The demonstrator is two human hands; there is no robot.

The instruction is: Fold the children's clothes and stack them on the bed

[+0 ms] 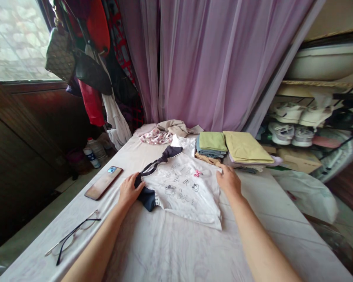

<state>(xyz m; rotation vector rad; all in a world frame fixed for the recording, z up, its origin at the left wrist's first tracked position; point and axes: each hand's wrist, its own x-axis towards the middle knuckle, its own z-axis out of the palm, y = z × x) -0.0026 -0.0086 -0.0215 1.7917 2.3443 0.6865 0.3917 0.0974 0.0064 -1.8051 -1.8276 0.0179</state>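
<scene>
A small white top [184, 188] with cartoon prints, a pink bow and dark navy trim lies spread flat on the sheet-covered table [170, 246]. My left hand [130, 189] rests at the garment's left edge, fingers curled on the navy sleeve. My right hand [228, 179] lies palm down on its right edge, fingers pressed against the cloth. Whether either hand grips or only presses the fabric is not clear.
A phone [103, 182] and a pair of glasses [73, 236] lie on the left. Folded green and yellow clothes [233, 147] are stacked at the back right, loose garments [167, 132] at the back. A purple curtain hangs behind; shoe shelves [306, 121] stand at the right.
</scene>
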